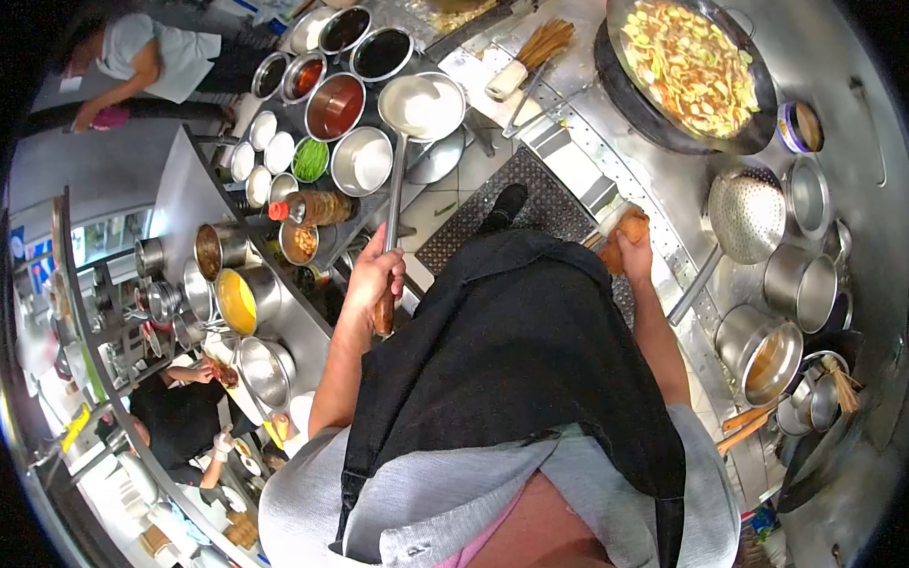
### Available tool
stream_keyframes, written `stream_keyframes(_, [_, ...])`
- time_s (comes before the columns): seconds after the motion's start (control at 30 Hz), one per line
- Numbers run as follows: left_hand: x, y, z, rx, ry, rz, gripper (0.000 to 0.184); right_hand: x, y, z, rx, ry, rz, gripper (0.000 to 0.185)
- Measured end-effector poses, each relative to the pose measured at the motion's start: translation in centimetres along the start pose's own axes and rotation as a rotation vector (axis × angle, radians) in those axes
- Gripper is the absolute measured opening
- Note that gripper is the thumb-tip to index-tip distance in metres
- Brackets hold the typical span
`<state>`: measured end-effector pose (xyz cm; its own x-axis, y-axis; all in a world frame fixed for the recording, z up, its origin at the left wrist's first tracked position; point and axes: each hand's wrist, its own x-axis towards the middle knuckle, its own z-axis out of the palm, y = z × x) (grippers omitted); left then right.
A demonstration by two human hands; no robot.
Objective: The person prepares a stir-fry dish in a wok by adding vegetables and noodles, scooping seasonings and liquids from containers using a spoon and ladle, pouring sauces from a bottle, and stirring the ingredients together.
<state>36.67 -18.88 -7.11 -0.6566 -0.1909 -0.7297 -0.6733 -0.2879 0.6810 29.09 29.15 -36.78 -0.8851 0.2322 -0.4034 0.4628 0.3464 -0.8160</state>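
My left hand [375, 279] is closed around the wooden-ended handle of a long ladle [397, 182]. The ladle's round metal bowl is over a steel pot among the sauce containers; whether it touches the pot I cannot tell. On the other side, my right hand [632, 252] grips a crumpled orange-brown cloth [616, 252] at the stove's edge. Beyond it, a large black wok [613, 89] holds a pan of sliced, yellowish food [690, 67]. A pot of dark red sauce [335, 108] and a container of chopped greens [311, 160] stand near the ladle.
A perforated strainer [746, 216] and several steel pots [800, 286] line the stove's right side. A bamboo brush [545, 44] lies beyond the floor mat [507, 211]. An oil bottle [312, 208] stands by my left arm. Two other people work at the left.
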Motion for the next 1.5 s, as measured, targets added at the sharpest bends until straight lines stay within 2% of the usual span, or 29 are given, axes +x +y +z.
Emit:
stream_keyframes(0.07, [-0.6,1.2,0.4,-0.09,-0.029,-0.044,0.07,-1.7,-3.7,-0.4,0.012,-0.008,0.022,0.056])
stream_keyframes(0.2, [-2.3,3.6,1.3,-0.197,-0.058,-0.099,0.07,-1.9,-4.1,-0.6,-0.117,0.0,0.062,0.061])
stream_keyframes(0.33, [-3.4,7.1,2.9,-0.212,-0.202,-0.089,0.063,-1.1,-1.1,0.0,0.052,-0.032,-0.01,0.056])
stream_keyframes(0.47, [-2.3,12.0,7.7,-0.091,-0.348,-0.033,0.065,-3.0,-3.9,-0.6,0.117,0.041,-0.006,0.058])
stream_keyframes(0.57, [1.2,14.7,12.2,0.181,-0.44,0.134,0.066,-5.5,-6.0,-1.1,0.214,0.06,0.036,0.048])
stream_keyframes(0.6, [2.8,15.6,14.0,0.27,-0.511,0.199,0.067,-6.1,-6.0,-1.1,0.244,0.084,0.036,0.048])
stream_keyframes(0.63, [3.8,16.6,16.6,0.417,-0.472,0.276,0.067,-7.0,-5.9,-1.0,0.275,0.108,0.037,0.048])
stream_keyframes(0.67, [6.6,16.9,18.1,0.48,-0.52,0.358,0.067,-7.9,-6.0,-0.9,0.305,0.132,0.039,0.048])
stream_keyframes(0.8, [12.2,19.8,25.8,0.986,-0.392,0.672,0.069,-12.0,-7.7,-1.1,0.346,0.242,0.098,0.047])
stream_keyframes(0.83, [15.3,19.8,27.0,1.02,-0.398,0.805,0.069,-12.5,-6.9,-0.4,0.361,0.308,0.059,0.041])
stream_keyframes(0.9, [20.0,20.5,29.3,1.11,-0.396,0.983,0.068,-14.1,-7.2,0.0,0.492,0.347,0.12,0.037])
stream_keyframes(0.93, [21.3,21.1,30.6,1.169,-0.384,1.028,0.067,-14.9,-7.3,0.2,0.557,0.364,0.149,0.036])
stream_keyframes(0.97, [22.4,21.6,31.5,1.229,-0.372,1.073,0.066,-15.5,-6.9,0.5,0.434,0.43,0.181,0.032])
stream_keyframes(1.1, [25.8,23.6,33.9,1.633,-0.306,1.026,0.064,-17.2,-3.8,2.5,0.642,0.53,0.203,0.031])
stream_keyframes(1.2, [32.2,20.5,32.1,1.47,-0.521,1.171,0.065,-18.8,-3.7,3.4,0.701,0.552,0.202,0.033])
stream_keyframes(1.23, [27.4,21.2,32.3,1.291,-0.653,0.545,0.072,-19.4,-4.8,3.5,0.793,0.557,0.253,0.031])
stream_keyframes(1.27, [27.3,20.7,31.7,1.15,-0.771,0.45,0.074,-19.7,-4.8,3.9,0.778,0.574,0.276,0.031])
stream_keyframes(1.33, [27.2,21.5,30.5,1.063,-0.874,0.285,0.072,-20.0,-4.3,4.6,0.746,0.601,0.319,0.03])
stream_keyframes(1.43, [25.9,23.9,31.2,1.291,-0.758,0.617,0.069,-20.3,-4.8,5.1,0.784,0.592,0.334,0.03])
stream_keyframes(1.5, [28.8,24.7,32.5,1.482,-0.586,0.998,0.067,-20.4,-6.5,5.1,0.821,0.586,0.346,0.03])
